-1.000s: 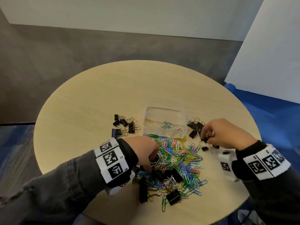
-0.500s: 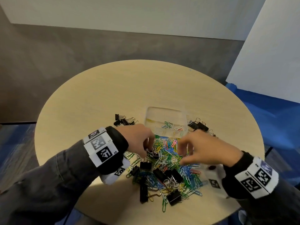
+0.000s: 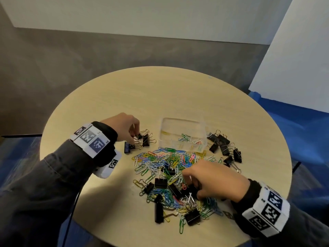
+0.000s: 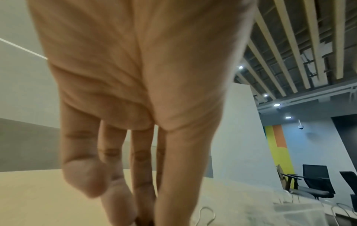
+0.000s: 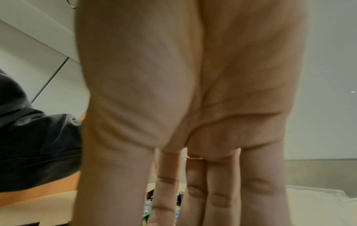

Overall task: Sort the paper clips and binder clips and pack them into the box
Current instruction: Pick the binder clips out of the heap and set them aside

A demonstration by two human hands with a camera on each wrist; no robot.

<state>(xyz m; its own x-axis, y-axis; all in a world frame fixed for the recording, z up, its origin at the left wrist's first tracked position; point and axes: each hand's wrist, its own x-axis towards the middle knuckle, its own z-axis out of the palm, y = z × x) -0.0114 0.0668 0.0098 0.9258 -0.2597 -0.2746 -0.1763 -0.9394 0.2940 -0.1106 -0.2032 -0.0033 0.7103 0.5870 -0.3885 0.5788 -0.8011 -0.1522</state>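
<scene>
On the round tabletop (image 3: 110,107) a clear box (image 3: 183,134) stands near the middle, holding only a few paper clips, so the packing looks barely begun; between the box and the near edge spreads the mixed pile (image 3: 170,175) of coloured paper clips with black binder clips tangled in it. Two sorted groups lie either side of the box, probably to keep the binder clips apart from the rest before anything is packed: the left group (image 3: 140,141) toward the left edge and the right group (image 3: 224,147) toward the right edge, each just beside the box. The left hand (image 3: 122,128) is at the left group, its fingertips drawn together in a pinch on a small binder clip (image 3: 139,136) that touches the others there, seemingly to set it among its kind; the left wrist view shows the fingers pointing down to a dark thing at the bottom of the picture, too cropped to make out. The right hand (image 3: 211,180) reaches down into the near part of the mixed pile, fingers curled among the clips and closed around a black binder clip (image 3: 191,190), though how firmly it has hold is hard to tell; the right wrist view shows only fingers pointing down at the coloured clips. The box lies beyond both hands, apart from each.
</scene>
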